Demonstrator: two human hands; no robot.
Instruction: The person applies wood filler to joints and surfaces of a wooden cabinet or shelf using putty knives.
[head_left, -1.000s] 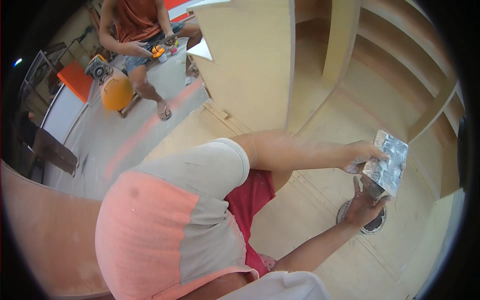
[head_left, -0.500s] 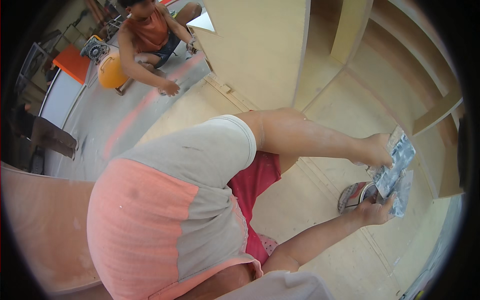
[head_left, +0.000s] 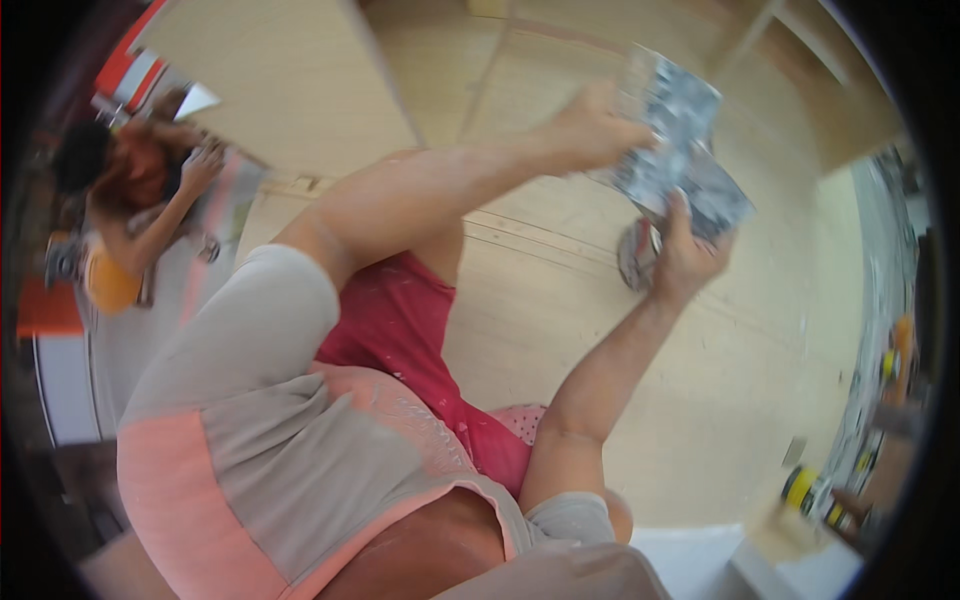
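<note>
My left hand [head_left: 603, 130] is closed on a broad flat putty knife [head_left: 682, 100], its metal blade smeared with grey-white paste. In my right hand [head_left: 692, 255] is a second flat, paste-smeared putty knife [head_left: 718, 203], the thumb pressed on its face. The two blades meet and overlap in front of me, and the motion blurs their edges. Beneath my right hand stands a can [head_left: 634, 256], partly hidden by that hand and its blade. Both arms are stretched out over a pale plywood surface [head_left: 560, 300].
An upright plywood panel [head_left: 280, 80] stands at the upper left. Beyond it, another person [head_left: 140, 180] crouches near a yellow rounded tank [head_left: 112, 282]. Along the right side lie plastic sheeting [head_left: 862, 370] and a yellow-and-black roll [head_left: 800, 487]. Wooden framing [head_left: 800, 75] rises at the upper right.
My view has swung to the right, so the hands, knives and can appear farther left and higher. Both hands keep hold of the putty knives. The other person now bends with hands close together.
</note>
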